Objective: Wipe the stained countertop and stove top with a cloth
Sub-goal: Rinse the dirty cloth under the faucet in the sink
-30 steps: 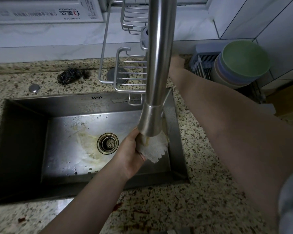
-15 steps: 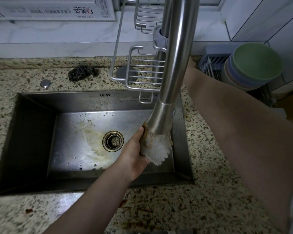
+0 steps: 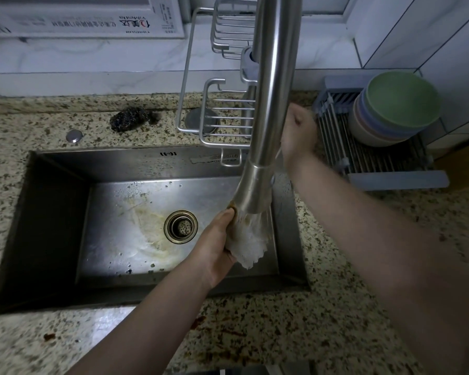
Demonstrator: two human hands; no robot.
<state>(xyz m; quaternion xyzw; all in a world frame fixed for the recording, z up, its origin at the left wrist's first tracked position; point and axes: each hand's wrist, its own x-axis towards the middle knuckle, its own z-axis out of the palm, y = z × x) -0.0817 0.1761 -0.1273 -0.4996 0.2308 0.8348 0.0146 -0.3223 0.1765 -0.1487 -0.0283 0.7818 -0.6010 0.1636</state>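
Fingers of the left hand point(image 3: 214, 247) are curled round the cloth point(image 3: 251, 246), which is held under the faucet point(image 3: 271, 109) spout at centre frame, over the sink point(image 3: 52, 212).

Rinsing of the stained cloth is judged to be the step in hand. The right hand point(image 3: 298, 131) is reached behind the faucet at centre right; its finger state cannot be told. Wringing is called for next, then wiping of the reddish smears on the countertop point(image 3: 255, 334) at lower centre.
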